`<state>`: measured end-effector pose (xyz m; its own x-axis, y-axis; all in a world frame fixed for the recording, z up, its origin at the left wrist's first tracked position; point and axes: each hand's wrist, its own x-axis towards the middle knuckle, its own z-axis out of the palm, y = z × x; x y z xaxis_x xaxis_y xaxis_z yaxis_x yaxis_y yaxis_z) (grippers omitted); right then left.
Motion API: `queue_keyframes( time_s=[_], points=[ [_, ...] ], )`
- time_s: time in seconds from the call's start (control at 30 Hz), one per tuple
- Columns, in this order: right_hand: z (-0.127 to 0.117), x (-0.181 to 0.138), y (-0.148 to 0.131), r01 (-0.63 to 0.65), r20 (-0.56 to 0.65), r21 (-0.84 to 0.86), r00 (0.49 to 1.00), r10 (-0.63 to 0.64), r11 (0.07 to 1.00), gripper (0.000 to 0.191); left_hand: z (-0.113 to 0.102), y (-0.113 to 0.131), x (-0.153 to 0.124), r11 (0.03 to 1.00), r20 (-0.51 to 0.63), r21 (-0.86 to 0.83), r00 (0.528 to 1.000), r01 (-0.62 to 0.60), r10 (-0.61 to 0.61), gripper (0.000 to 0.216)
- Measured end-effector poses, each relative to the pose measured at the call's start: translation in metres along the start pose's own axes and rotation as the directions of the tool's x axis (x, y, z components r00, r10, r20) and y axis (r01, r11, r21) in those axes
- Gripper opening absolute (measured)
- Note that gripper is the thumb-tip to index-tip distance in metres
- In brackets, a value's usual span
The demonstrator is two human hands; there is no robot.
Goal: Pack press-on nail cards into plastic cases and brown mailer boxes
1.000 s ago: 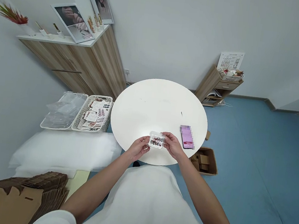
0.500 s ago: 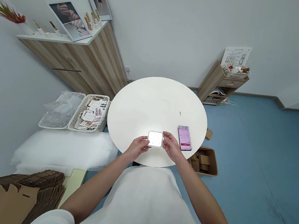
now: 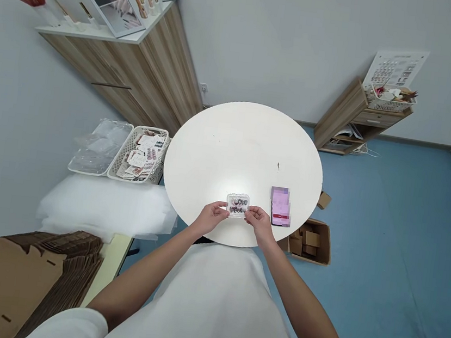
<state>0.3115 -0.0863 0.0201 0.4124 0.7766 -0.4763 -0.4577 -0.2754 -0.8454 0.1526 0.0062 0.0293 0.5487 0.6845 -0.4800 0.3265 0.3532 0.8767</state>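
Note:
Both hands hold a small clear plastic case (image 3: 238,205) near the front of the round white table (image 3: 247,144). Inside it lie two rows of dark and pinkish press-on nails. My left hand (image 3: 210,218) pinches the left edge between thumb and fingers. At the right edge, my right hand (image 3: 260,224) grips the case the same way. Just right of that hand, a phone (image 3: 281,206) with a pink, partly blurred screen lies on the tabletop.
Left of the table stand a white basket (image 3: 110,171) of nail cards, clear plastic packaging (image 3: 102,148), a white sheet stack (image 3: 110,204) and flattened cardboard boxes (image 3: 22,286). An open carton (image 3: 327,244) sits on the floor at right. Beyond are a wooden cabinet (image 3: 173,58) and small shelf (image 3: 338,117).
Glare on the case has gone, so the nails inside now show. My hands keep hold of it and have shifted slightly. The camera view has tilted down a little.

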Motion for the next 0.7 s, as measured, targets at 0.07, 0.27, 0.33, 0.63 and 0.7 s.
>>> queue_keyframes(
  time_s=[0.07,0.27,0.33,0.63,0.7],
  points=[
    [-0.001,0.001,0.001,-0.010,0.005,-0.007,1.000,0.010,1.000,0.033,0.001,-0.002,0.000,1.000,-0.013,0.023,1.000,-0.005,0.005,0.042],
    [-0.003,0.002,0.007,0.010,0.027,-0.014,1.000,-0.010,1.000,0.033,0.002,-0.007,0.003,0.998,0.014,0.053,0.999,-0.046,0.046,0.038],
    [-0.004,0.004,0.009,0.012,0.033,-0.019,0.999,-0.011,1.000,0.033,0.003,-0.008,0.003,0.997,0.009,0.060,0.998,-0.058,0.057,0.038],
    [0.000,0.009,0.004,0.013,0.054,-0.045,0.998,-0.011,0.999,0.036,-0.009,0.013,-0.004,0.900,-0.060,0.337,0.947,-0.277,0.314,0.075],
    [0.003,0.010,0.005,-0.003,0.069,-0.041,0.998,0.006,0.999,0.036,-0.015,0.019,-0.004,0.812,-0.001,0.466,0.918,-0.351,0.397,0.081]
  ],
)
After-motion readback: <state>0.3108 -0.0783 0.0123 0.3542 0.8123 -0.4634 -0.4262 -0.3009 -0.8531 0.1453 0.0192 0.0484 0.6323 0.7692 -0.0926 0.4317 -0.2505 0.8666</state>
